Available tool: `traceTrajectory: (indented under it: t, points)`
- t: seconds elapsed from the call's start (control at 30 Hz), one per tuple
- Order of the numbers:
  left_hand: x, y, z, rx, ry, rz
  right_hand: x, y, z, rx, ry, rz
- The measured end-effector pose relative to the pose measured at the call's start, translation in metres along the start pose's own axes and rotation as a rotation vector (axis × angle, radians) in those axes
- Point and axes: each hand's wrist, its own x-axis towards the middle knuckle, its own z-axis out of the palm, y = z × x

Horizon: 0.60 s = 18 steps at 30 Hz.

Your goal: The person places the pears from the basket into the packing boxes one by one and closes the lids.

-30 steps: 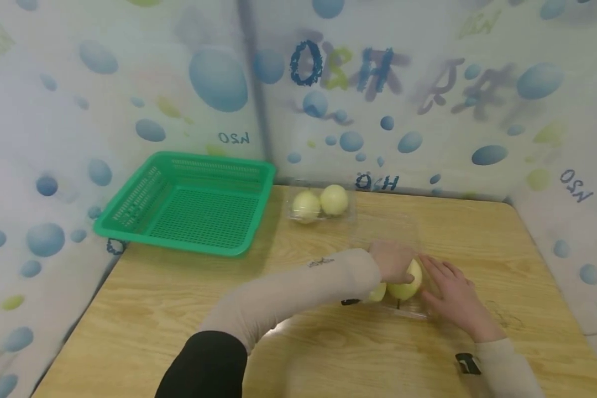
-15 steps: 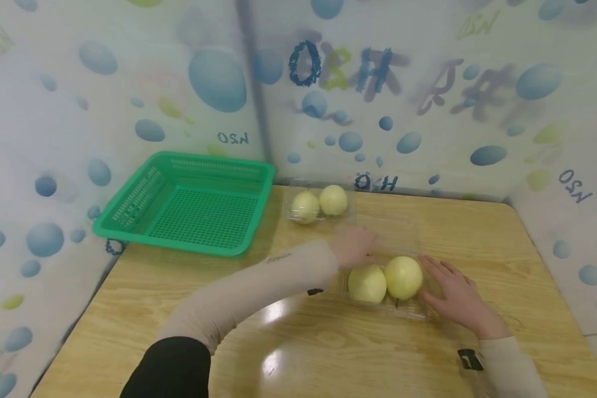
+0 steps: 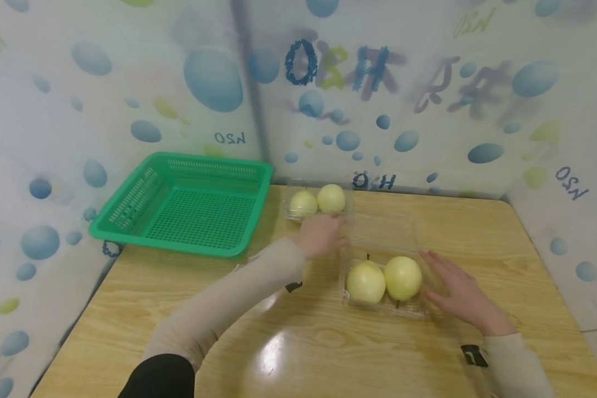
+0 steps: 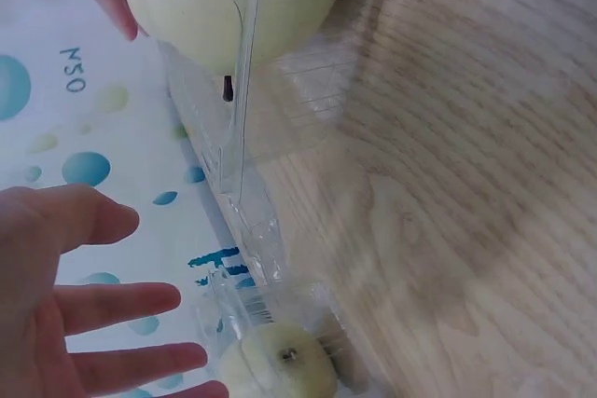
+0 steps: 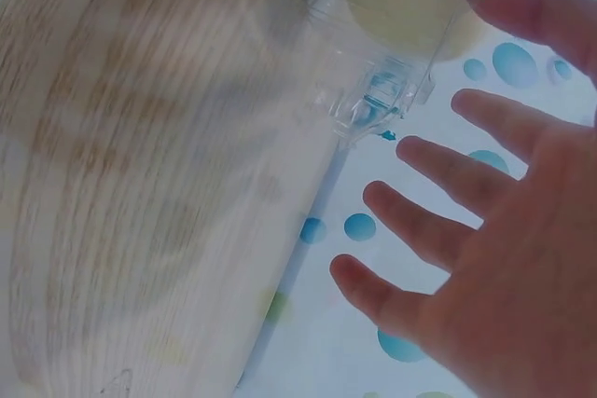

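Leaving the near pears [image 3: 383, 279], the spread left hand [image 3: 320, 235] has reached the far clamshell [image 3: 317, 203]

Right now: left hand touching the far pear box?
Apart. Left wrist view shows the left hand open, fingers straight, with a gap of wall showing before the far pear box.
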Motion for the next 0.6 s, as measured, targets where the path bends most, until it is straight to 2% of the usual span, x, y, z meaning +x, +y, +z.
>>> traceTrajectory:
  t: [0.17,0.3,0.43,0.6]
  points:
    - [-0.007,-0.005,0.002,-0.027,0.046,0.008,0.003,0.002,-0.002,0.023,0.041,-0.023]
    - [-0.01,-0.007,0.007,-0.069,0.052,-0.015,0.01,0.006,-0.003,0.033,0.045,-0.008]
    - [-0.011,-0.009,0.014,-0.151,-0.01,-0.047,0.02,0.011,-0.005,0.029,0.017,0.011]
    - [-0.002,-0.018,0.027,-0.346,-0.084,-0.058,0.035,0.015,-0.009,0.021,-0.025,0.02]
